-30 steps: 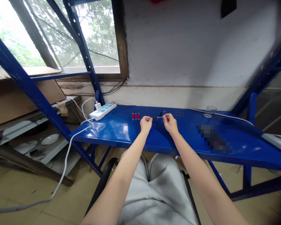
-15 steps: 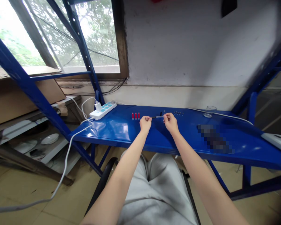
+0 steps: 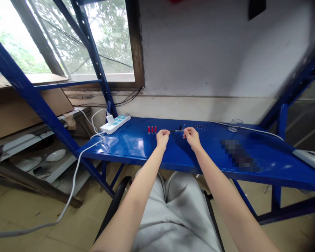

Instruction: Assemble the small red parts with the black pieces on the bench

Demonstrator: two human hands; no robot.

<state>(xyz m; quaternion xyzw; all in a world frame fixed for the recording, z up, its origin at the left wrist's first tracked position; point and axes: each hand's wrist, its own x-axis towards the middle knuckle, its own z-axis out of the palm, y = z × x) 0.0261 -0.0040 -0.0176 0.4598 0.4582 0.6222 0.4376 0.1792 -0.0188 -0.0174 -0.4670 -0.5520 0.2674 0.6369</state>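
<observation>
Over the blue table, my left hand (image 3: 162, 138) pinches the left end of a thin pen-like rod (image 3: 176, 131) between thumb and fingertips. The rod lies level, dark on its left part and pale or clear on its right. Its other end is in the closed fingertips of my right hand (image 3: 192, 137), which hide that tip. Just behind the rod are a small black piece (image 3: 180, 127) and a tiny clear piece (image 3: 184, 125). Three red-topped cylinders (image 3: 152, 130) stand in a row left of my left hand. Several tiny shiny parts (image 3: 200, 127) lie beyond my right hand.
A white power strip (image 3: 116, 123) with a plug and cable sits at the table's back left. On the right are a clear glass (image 3: 235, 125), a blurred-out dark object (image 3: 240, 155) and a white device (image 3: 311, 159). Blue metal posts (image 3: 93, 52) frame the table (image 3: 131, 148).
My right hand has shifted very slightly, with both hands still on the rod. Nothing on the table has visibly moved.
</observation>
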